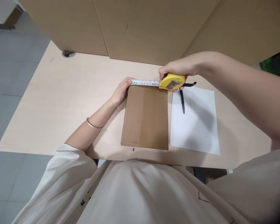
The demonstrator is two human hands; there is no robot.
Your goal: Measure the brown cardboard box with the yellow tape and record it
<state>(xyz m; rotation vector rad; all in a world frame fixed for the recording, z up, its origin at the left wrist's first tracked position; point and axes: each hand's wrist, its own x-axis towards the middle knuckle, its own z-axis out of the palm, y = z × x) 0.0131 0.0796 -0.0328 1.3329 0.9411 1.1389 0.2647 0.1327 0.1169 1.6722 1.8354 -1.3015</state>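
Note:
A brown cardboard box (pixel 147 119), with a strip of tape down its middle, lies on the table in front of me. Along its far edge runs the white blade of a yellow tape measure (pixel 175 81). My right hand (pixel 176 70) is wrapped round the tape measure's case at the box's far right corner; a black strap sticks out to the right. At the far left corner, my left hand (pixel 123 90) pinches the blade's end, its fingertips partly hidden. Right of the box, a black pen (pixel 182 102) rests on a white sheet of paper (pixel 196 124).
Tall cardboard panels (pixel 149 31) stand along the back of the light wooden table (pixel 74 90). A round cable hole (pixel 68 54) is near the back left. Grey floor tiles (pixel 11 77) show beyond the table's left edge.

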